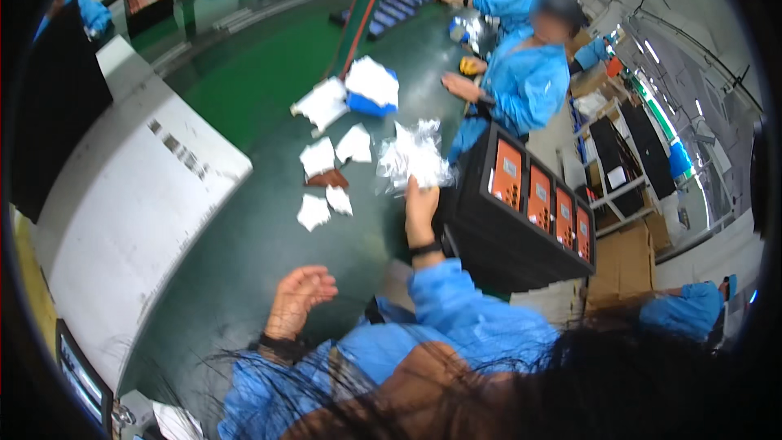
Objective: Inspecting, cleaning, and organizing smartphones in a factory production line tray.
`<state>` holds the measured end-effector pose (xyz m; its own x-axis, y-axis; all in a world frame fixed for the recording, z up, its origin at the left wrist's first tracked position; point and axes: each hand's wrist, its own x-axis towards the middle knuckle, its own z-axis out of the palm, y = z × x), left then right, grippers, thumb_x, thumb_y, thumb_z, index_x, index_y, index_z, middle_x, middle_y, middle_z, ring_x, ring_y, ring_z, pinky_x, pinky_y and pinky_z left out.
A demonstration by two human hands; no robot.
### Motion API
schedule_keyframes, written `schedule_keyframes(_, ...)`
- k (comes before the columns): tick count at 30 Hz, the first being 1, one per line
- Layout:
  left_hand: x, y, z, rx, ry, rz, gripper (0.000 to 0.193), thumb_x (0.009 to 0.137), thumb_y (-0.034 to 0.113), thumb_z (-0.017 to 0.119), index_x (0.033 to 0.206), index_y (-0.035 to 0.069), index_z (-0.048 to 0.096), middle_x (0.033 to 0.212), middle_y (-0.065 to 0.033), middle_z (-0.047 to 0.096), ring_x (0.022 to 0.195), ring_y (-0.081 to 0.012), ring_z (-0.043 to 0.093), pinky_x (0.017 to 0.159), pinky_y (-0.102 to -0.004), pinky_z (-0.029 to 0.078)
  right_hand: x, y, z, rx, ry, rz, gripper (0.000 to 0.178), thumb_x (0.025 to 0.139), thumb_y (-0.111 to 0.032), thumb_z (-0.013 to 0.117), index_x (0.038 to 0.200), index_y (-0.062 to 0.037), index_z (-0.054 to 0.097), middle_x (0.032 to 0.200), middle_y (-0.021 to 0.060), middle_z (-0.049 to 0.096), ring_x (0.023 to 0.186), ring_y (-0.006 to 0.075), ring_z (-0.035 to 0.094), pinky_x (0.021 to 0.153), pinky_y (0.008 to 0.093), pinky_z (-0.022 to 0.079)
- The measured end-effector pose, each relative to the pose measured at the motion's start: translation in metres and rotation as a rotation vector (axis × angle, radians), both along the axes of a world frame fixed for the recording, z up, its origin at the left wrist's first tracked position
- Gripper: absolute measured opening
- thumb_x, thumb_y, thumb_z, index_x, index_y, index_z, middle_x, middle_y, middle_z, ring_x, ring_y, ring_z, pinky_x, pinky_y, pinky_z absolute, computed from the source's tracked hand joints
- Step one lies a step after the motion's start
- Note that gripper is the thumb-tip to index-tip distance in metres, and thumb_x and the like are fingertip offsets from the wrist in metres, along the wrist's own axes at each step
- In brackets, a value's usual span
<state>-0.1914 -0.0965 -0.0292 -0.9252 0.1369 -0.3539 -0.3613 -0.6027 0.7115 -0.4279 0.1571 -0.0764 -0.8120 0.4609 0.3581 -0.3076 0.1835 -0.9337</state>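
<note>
My right hand (421,208) reaches forward over the dark green table. Its fingers are closed on the near edge of a crumpled clear plastic bag (414,155) with something white and shiny inside. My left hand (301,297) is held above the table nearer to me, its fingers loosely bent and apart, holding nothing. Left of the bag lie several torn white pieces (318,157), with a brown piece (328,180) among them. Farther back, more white scraps (372,81) rest on a blue box (375,103).
To the right stands a black case (481,228) holding several orange panels (539,195). A white board (155,195) borders the left side. A green post (362,20) rises at the back. Across the table, a person in blue (525,81) works beside another person.
</note>
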Motion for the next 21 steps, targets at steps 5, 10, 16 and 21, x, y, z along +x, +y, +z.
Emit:
schedule_keyframes(5, 0.011, 0.002, 0.008, 0.024, 0.022, -0.009, 0.024, 0.095, 0.012, 0.053, 0.113, -0.004, 0.056, 0.100, -0.0163, 0.065, 0.085, -0.0226, 0.068, 0.077, -0.0332, 0.056, 0.004, 0.006, 0.039, -0.154, -0.351, 0.033, 0.013, 0.089, -0.014, 0.063, 0.094, -0.0031, 0.060, 0.065, -0.0041, 0.051, 0.050, 0.0059, 0.042, 0.043, 0.0230, 0.029)
schedule_keyframes(10, 0.007, 0.000, 0.002, 0.025, 0.026, -0.011, 0.023, 0.095, 0.011, 0.052, 0.112, -0.004, 0.057, 0.099, -0.0161, 0.066, 0.084, -0.0221, 0.068, 0.077, -0.0333, 0.056, 0.024, 0.021, 0.010, -0.038, -0.323, 0.110, 0.011, 0.087, -0.009, 0.063, 0.089, -0.0003, 0.057, 0.067, 0.0009, 0.054, 0.052, 0.0101, 0.050, 0.047, 0.0251, 0.038)
schedule_keyframes(16, 0.004, -0.003, -0.001, 0.007, 0.026, -0.005, 0.024, 0.095, 0.010, 0.053, 0.113, -0.005, 0.056, 0.099, -0.0169, 0.066, 0.084, -0.0228, 0.068, 0.076, -0.0331, 0.057, 0.030, 0.019, 0.018, -0.256, -0.332, 0.119, 0.014, 0.087, -0.012, 0.064, 0.090, -0.0004, 0.058, 0.069, 0.0027, 0.057, 0.050, 0.0098, 0.051, 0.043, 0.0231, 0.036)
schedule_keyframes(21, 0.000, -0.004, -0.006, 0.014, 0.049, -0.017, 0.025, 0.095, 0.011, 0.053, 0.114, -0.005, 0.055, 0.099, -0.0176, 0.065, 0.084, -0.0229, 0.068, 0.076, -0.0324, 0.057, 0.007, 0.027, 0.018, -0.405, -0.459, 0.108, 0.025, 0.086, -0.019, 0.068, 0.096, 0.0024, 0.060, 0.079, 0.0070, 0.062, 0.059, 0.0176, 0.062, 0.048, 0.0274, 0.047)
